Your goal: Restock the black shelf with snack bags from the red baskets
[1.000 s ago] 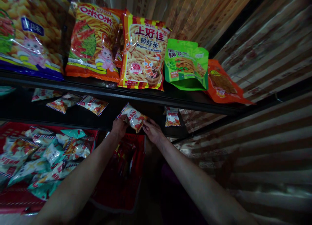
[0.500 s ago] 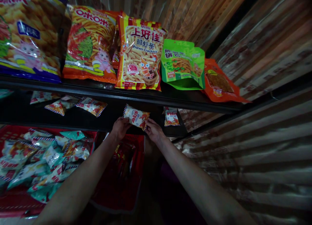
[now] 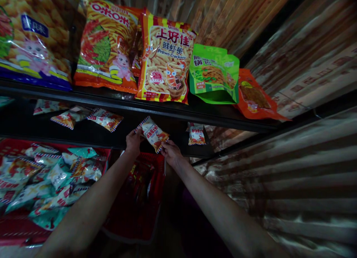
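A small white and orange snack packet (image 3: 154, 134) is held tilted between both hands, in front of the lower black shelf (image 3: 122, 139). My left hand (image 3: 134, 142) grips its left end, fingers closed on the edge. At the lower right corner, my right hand (image 3: 170, 152) pinches the packet between thumb and fingers. Similar packets lie on that shelf: one (image 3: 196, 134) to the right, and several to the left, the nearest (image 3: 105, 119) beside the left hand.
Large snack bags, among them a prawn cracker bag (image 3: 167, 60) and a green pouch (image 3: 213, 73), stand on the upper shelf (image 3: 111, 100). Below left, a red basket (image 3: 16, 228) holds many small packets. Another red basket (image 3: 134, 224) sits below my hands. Corrugated wall at right.
The held packet has turned, its right end now lower, and shifted slightly left. Both hands have moved a little left with it. The camera view has shifted slightly.
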Demonstrator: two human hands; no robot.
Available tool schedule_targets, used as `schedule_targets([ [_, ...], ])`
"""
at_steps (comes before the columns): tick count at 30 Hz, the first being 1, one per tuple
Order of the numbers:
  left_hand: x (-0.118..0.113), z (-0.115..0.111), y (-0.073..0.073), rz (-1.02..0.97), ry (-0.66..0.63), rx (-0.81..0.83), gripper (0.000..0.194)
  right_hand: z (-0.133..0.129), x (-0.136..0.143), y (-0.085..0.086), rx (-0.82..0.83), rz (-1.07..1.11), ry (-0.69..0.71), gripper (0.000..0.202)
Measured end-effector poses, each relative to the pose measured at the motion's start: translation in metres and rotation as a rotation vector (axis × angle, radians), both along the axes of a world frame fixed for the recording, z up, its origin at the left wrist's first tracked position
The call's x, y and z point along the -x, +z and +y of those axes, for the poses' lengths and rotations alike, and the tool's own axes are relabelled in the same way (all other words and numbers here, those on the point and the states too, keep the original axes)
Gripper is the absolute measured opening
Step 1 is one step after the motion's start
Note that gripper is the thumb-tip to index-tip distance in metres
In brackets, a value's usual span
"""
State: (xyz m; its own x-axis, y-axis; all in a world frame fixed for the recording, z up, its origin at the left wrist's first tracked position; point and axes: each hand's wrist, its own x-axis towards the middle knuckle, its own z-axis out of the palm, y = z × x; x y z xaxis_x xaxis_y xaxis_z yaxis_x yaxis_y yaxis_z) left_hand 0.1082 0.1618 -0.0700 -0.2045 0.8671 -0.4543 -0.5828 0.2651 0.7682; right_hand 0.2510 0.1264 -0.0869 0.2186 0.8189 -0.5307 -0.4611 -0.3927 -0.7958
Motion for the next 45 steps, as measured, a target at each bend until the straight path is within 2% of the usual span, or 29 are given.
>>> schedule_targets([
  [3,-0.001,0.002,-0.002,-0.043,0.030,0.050,0.012,-0.004,0.001,-0.007,0.021,-0.029,0.005,0.018],
  [6,-0.002,0.004,-0.004,-0.076,0.007,0.097,0.015,-0.006,0.000,-0.010,0.031,-0.035,0.005,0.020],
  [11,0.001,0.009,-0.005,-0.081,-0.014,0.140,0.013,-0.006,-0.002,-0.005,0.036,-0.018,0.002,0.018],
  [17,0.007,0.013,0.002,-0.053,0.010,0.168,0.008,-0.007,0.000,0.001,0.065,0.025,0.009,0.016],
  [21,0.011,0.014,0.002,-0.017,-0.072,0.149,0.009,-0.006,-0.001,0.003,0.050,0.037,0.009,0.018],
  [24,0.012,0.011,0.000,0.032,-0.134,0.172,0.010,-0.003,-0.005,0.003,-0.073,-0.023,-0.037,0.021],
  [27,0.011,0.004,0.005,0.019,-0.207,0.233,0.030,0.002,-0.011,0.004,-0.315,-0.253,-0.066,0.021],
  [29,0.009,-0.001,0.011,-0.089,-0.296,0.214,0.037,0.003,-0.015,0.007,-0.459,-0.570,0.000,0.015],
  [32,0.005,-0.005,0.017,-0.211,-0.404,0.144,0.034,-0.003,-0.018,0.012,-0.621,-1.082,0.223,0.005],
  [35,0.002,-0.005,0.011,-0.194,-0.372,0.170,0.024,-0.012,-0.015,0.013,-0.733,-1.372,0.465,0.017],
  [38,0.002,-0.003,-0.002,-0.160,-0.270,0.203,0.011,-0.019,-0.010,0.008,-0.782,-1.523,0.620,0.021],
  [40,0.004,-0.002,-0.009,-0.158,-0.244,0.209,0.009,-0.021,-0.008,0.005,-0.794,-1.551,0.685,0.024],
  [42,0.006,-0.003,-0.012,-0.152,-0.237,0.216,0.011,-0.023,-0.007,0.004,-0.790,-1.546,0.695,0.029],
  [45,0.009,-0.005,-0.011,-0.124,-0.233,0.191,0.015,-0.022,-0.007,0.008,-0.785,-1.535,0.604,0.035],
])
